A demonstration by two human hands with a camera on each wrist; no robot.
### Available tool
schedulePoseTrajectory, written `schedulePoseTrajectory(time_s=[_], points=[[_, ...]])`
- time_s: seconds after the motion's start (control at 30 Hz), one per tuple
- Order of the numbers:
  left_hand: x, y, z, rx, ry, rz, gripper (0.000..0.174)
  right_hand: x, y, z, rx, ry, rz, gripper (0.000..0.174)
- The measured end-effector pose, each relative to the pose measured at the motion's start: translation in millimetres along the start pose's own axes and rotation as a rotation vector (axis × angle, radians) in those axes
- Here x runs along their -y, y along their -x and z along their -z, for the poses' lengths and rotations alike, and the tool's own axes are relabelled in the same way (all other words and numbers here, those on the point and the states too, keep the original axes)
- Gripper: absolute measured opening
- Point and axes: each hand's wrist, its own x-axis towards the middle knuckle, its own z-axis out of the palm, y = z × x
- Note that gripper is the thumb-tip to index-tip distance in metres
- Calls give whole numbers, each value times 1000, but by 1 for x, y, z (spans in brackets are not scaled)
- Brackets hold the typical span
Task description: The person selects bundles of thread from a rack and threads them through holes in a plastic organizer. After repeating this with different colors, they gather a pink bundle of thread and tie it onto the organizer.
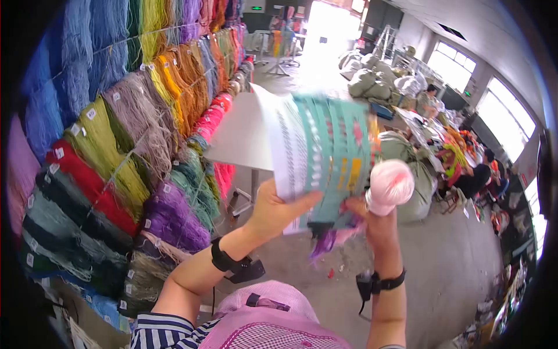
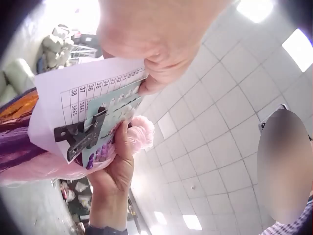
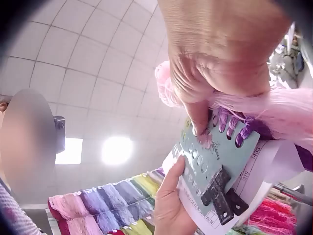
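Observation:
My left hand (image 1: 276, 210) pinches the edge of printed paper sheets (image 1: 286, 145) and a green punched card (image 1: 328, 145), its thumb lying across the front. A black clip (image 3: 222, 196) fastens card and sheets together. My right hand (image 1: 375, 218) grips the card's other side with its thumb on the face, while a pale pink thread skein (image 1: 392, 183) is held in the same hand. Loose pink strands (image 3: 288, 110) trail from it. Purple threads (image 3: 239, 129) are looped through holes along the card's edge. Number rows show on the paper in the left wrist view.
Racks of coloured, tagged thread hanks (image 1: 110, 151) line the left side. A pale table (image 1: 241, 131) stands beyond the card. Large sacks (image 1: 372, 78) are heaped at the back, and people sit among bright piles (image 1: 456, 154) on the right.

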Motion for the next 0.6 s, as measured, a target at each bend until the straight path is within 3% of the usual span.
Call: schedulePoseTrajectory(time_s=[0.13, 0.2, 0.27, 0.3, 0.33, 0.4, 0.47, 0.6], points=[[5, -66, 48, -147, 69, -168, 25, 5, -137, -12, 164, 535, 462, 28], [12, -94, 70, -360, 395, -95, 32, 4, -195, -35, 359, 401, 652, 26], [29, -110, 96, -378, 348, -84, 38, -15, -248, -49, 499, 470, 751, 22], [41, -118, 110, -387, 302, -67, 43, -38, -280, -57, 590, 329, 761, 17], [59, -124, 128, -388, 299, -75, 43, -47, -295, -67, 647, 252, 638, 18], [109, -130, 166, -536, 328, 36, 44, -86, -336, -79, 640, 267, 498, 28], [152, -130, 196, -693, 191, 135, 44, -126, -379, -87, 733, 61, 383, 34], [227, -140, 236, -992, 127, 137, 42, -174, -456, -92, 906, -73, 223, 35]])
